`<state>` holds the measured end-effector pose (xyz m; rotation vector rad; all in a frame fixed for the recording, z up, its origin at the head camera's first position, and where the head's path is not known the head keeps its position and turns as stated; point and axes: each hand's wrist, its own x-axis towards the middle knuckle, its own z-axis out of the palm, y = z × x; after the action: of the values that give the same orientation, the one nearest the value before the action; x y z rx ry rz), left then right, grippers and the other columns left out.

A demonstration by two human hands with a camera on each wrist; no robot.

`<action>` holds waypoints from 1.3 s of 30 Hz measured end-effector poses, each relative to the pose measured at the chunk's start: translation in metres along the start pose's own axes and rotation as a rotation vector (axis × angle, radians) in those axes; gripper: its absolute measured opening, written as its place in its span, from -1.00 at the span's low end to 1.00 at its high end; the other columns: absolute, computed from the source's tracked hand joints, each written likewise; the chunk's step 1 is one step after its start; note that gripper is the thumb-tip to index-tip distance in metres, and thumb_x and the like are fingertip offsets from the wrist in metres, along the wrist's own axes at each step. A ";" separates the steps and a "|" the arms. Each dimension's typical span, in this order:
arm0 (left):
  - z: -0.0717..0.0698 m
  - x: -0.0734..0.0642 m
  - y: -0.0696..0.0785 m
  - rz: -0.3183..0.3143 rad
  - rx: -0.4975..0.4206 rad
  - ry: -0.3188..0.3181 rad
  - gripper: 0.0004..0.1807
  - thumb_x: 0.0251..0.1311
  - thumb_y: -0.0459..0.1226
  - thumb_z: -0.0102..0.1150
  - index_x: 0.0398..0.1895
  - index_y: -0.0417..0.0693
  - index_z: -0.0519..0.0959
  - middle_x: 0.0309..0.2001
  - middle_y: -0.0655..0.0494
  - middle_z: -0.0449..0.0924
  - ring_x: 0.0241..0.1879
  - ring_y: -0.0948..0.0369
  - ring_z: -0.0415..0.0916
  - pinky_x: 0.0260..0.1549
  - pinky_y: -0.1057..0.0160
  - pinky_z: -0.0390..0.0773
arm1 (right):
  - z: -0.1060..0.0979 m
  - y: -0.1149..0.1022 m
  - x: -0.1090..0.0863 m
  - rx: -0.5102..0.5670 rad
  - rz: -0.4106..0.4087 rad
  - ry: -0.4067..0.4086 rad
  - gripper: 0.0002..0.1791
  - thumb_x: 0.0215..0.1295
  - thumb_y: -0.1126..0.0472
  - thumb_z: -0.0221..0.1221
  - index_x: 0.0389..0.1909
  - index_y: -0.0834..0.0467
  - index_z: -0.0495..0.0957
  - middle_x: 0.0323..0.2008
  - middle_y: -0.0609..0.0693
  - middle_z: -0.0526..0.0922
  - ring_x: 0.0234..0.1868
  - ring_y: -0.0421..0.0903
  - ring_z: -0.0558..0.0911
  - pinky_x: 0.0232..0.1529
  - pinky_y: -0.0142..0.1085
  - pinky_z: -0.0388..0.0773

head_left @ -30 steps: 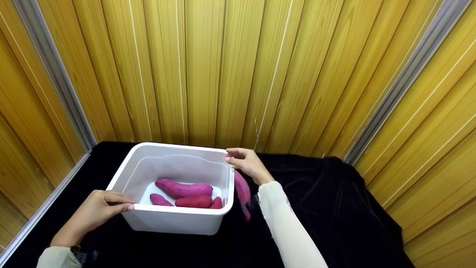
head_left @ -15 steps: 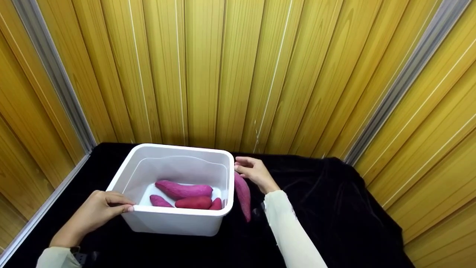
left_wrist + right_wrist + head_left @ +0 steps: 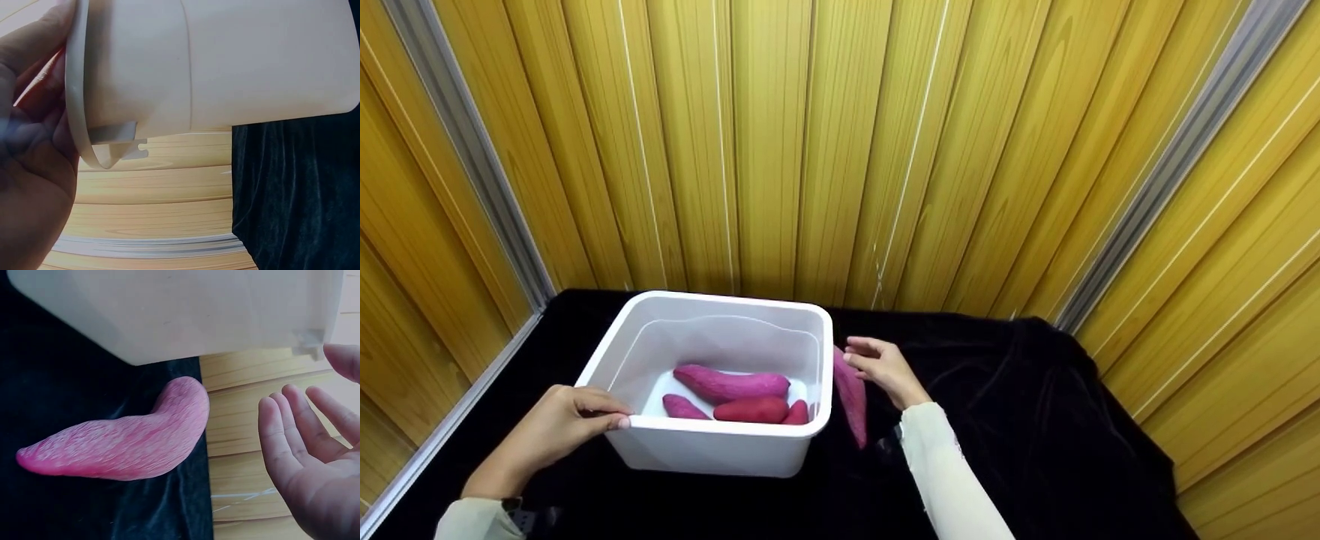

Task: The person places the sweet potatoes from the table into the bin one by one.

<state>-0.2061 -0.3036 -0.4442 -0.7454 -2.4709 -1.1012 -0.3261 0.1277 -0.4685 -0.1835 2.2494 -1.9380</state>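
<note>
A white plastic bin (image 3: 720, 450) stands on the black cloth, with several sweet potatoes inside. A long purple one (image 3: 731, 384) lies at the back, a red one (image 3: 751, 409) in front of it. My left hand (image 3: 562, 420) pinches the bin's near left rim between thumb and fingers; the left wrist view shows the rim (image 3: 76, 84) in that grip. My right hand (image 3: 885, 371) is off the bin, fingers spread and holding nothing. Close under it, a curved purple sweet potato (image 3: 124, 439) rests on the cloth beside the bin's right wall.
Black velvet cloth (image 3: 1020, 435) covers the table and falls in folds on the right. Yellow wood-patterned panels (image 3: 847, 150) rise behind and at both sides, with grey metal strips (image 3: 1170, 165) at the corners.
My right hand has let go of the bin's far right rim and moved right and down, over the curved sweet potato. My left hand keeps its hold on the rim.
</note>
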 end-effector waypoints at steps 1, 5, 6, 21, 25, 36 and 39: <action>0.000 0.000 0.000 -0.002 0.004 0.001 -0.89 -0.13 -0.43 0.46 -0.49 -0.09 0.76 -0.48 0.08 0.74 -0.35 0.59 0.50 -0.42 0.64 0.46 | -0.001 0.003 0.000 0.004 0.005 -0.001 -0.44 0.26 0.27 0.20 0.24 0.41 0.37 0.16 0.38 0.49 0.09 0.16 0.57 0.13 0.02 0.51; 0.000 -0.001 0.000 -0.005 -0.001 0.008 -0.89 -0.14 -0.43 0.46 -0.50 -0.09 0.76 -0.48 0.07 0.74 -0.36 0.59 0.50 -0.43 0.63 0.45 | -0.004 0.017 0.000 0.017 0.014 -0.002 -0.42 0.26 0.28 0.20 0.25 0.43 0.34 0.19 0.43 0.44 0.14 0.23 0.53 0.15 0.06 0.48; 0.000 0.000 0.000 -0.003 -0.002 0.010 -0.89 -0.14 -0.44 0.46 -0.50 -0.10 0.76 -0.48 0.07 0.74 -0.36 0.59 0.50 -0.43 0.63 0.45 | -0.005 0.020 0.000 0.018 0.018 0.000 -0.42 0.26 0.28 0.19 0.26 0.44 0.33 0.19 0.43 0.43 0.13 0.22 0.53 0.15 0.06 0.48; 0.000 0.000 0.001 -0.044 -0.004 0.001 -0.92 -0.11 -0.40 0.46 -0.52 -0.06 0.76 -0.47 0.09 0.74 -0.35 0.59 0.51 -0.42 0.63 0.45 | -0.009 0.052 -0.008 0.036 0.082 0.064 -0.36 0.28 0.30 0.17 0.32 0.47 0.22 0.27 0.47 0.32 0.14 0.16 0.52 0.12 0.05 0.51; -0.001 0.000 0.001 -0.055 -0.002 -0.004 -0.93 -0.11 -0.39 0.46 -0.51 -0.07 0.76 -0.47 0.08 0.74 -0.35 0.59 0.50 -0.42 0.63 0.45 | -0.009 0.060 -0.009 0.016 0.100 0.076 -0.36 0.29 0.30 0.15 0.33 0.46 0.20 0.28 0.47 0.31 0.21 0.25 0.46 0.12 0.05 0.51; -0.001 0.000 0.001 -0.092 0.012 -0.010 -0.94 -0.10 -0.37 0.46 -0.51 -0.07 0.76 -0.46 0.09 0.74 -0.33 0.59 0.50 -0.37 0.62 0.46 | -0.008 0.082 -0.018 0.021 0.127 0.071 -0.30 0.29 0.29 0.16 0.34 0.51 0.13 0.27 0.51 0.29 0.18 0.25 0.49 0.11 0.08 0.51; 0.000 0.000 0.002 -0.092 0.014 -0.004 -0.94 -0.11 -0.37 0.47 -0.51 -0.07 0.76 -0.47 0.10 0.74 -0.34 0.58 0.50 -0.38 0.62 0.45 | -0.007 0.085 -0.019 0.021 0.121 0.073 -0.30 0.29 0.29 0.15 0.34 0.53 0.10 0.26 0.52 0.28 0.16 0.23 0.50 0.11 0.06 0.51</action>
<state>-0.2050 -0.3029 -0.4432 -0.6354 -2.5359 -1.1146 -0.3072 0.1512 -0.5509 0.0259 2.2275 -1.9351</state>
